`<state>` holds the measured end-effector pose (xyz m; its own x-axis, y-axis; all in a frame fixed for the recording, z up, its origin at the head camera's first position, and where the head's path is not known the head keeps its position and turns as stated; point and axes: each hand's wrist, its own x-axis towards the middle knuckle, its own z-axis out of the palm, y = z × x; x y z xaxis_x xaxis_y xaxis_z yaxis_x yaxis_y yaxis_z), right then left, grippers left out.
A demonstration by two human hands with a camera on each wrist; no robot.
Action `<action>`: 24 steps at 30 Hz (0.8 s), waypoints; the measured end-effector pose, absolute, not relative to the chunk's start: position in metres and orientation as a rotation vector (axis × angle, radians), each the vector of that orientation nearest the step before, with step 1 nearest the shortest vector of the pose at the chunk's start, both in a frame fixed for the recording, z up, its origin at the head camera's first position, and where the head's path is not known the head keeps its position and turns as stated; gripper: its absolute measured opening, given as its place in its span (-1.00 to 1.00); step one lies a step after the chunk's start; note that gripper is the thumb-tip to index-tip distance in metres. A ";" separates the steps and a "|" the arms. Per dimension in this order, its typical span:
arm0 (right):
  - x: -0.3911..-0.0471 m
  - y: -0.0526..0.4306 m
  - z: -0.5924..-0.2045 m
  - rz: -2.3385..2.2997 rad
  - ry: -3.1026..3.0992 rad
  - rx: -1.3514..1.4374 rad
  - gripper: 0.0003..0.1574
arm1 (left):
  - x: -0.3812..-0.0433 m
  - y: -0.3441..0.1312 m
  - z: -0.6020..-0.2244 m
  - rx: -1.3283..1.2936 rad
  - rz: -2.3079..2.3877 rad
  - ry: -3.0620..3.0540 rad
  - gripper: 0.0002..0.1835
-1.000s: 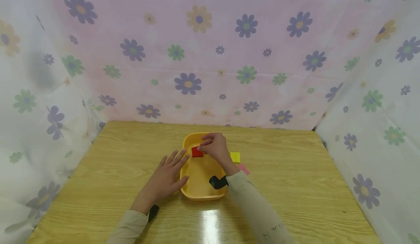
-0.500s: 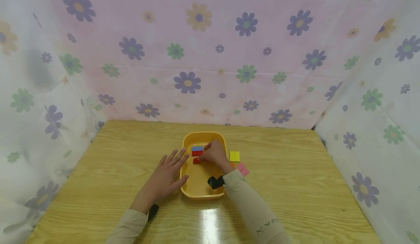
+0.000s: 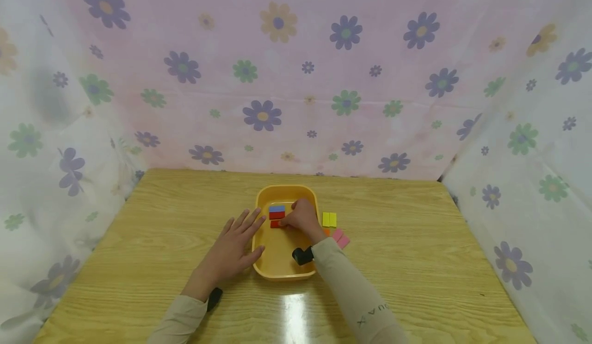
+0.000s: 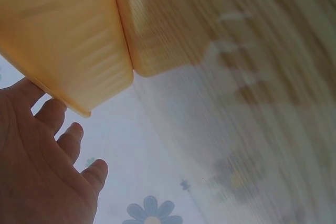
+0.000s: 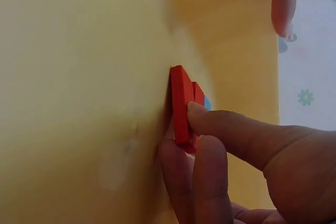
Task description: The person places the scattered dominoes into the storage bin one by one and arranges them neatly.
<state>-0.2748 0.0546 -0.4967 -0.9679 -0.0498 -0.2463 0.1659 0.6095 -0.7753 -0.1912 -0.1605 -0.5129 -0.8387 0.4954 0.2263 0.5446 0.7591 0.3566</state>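
Observation:
A yellow-orange plastic tub [image 3: 279, 259] stands on the table in front of me. Inside it, my right hand [image 3: 304, 219] pinches a small red block [image 5: 181, 106] between thumb and fingers, low by the tub's floor. Just beyond that block lie a second red block [image 3: 277, 215] and a blue block [image 3: 277, 209], side by side near the far end. My left hand [image 3: 225, 254] is spread along the tub's left side, its fingertips at the rim. In the left wrist view, the fingers of this left hand [image 4: 44, 156] touch the tub's outer edge.
Right of the tub lie two yellow blocks [image 3: 330, 219] and two pink blocks [image 3: 341, 238]. An orange block [image 3: 327, 232] is partly hidden behind the right wrist. A wooden table [image 3: 407, 261] surrounds the tub, with flowered cloth [image 3: 296, 92] behind and at both sides.
My right hand has drawn back from the tub's far end with a red block, uncovering the blue and other red block. The held block now lies flatter. The left hand stays put.

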 end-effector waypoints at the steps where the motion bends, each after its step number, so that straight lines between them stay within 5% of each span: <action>1: -0.275 0.054 -0.497 -1.276 2.601 0.105 -0.55 | -0.191 -0.160 -0.513 -0.841 -0.632 -2.834 -0.22; 6: -0.275 0.053 -0.497 -1.261 2.625 0.125 -0.20 | -0.191 -0.161 -0.512 -0.835 -0.627 -2.836 -0.22; 24: -0.275 0.052 -0.500 -1.237 2.695 0.071 -0.26 | -0.190 -0.160 -0.512 -0.852 -0.624 -2.821 -0.23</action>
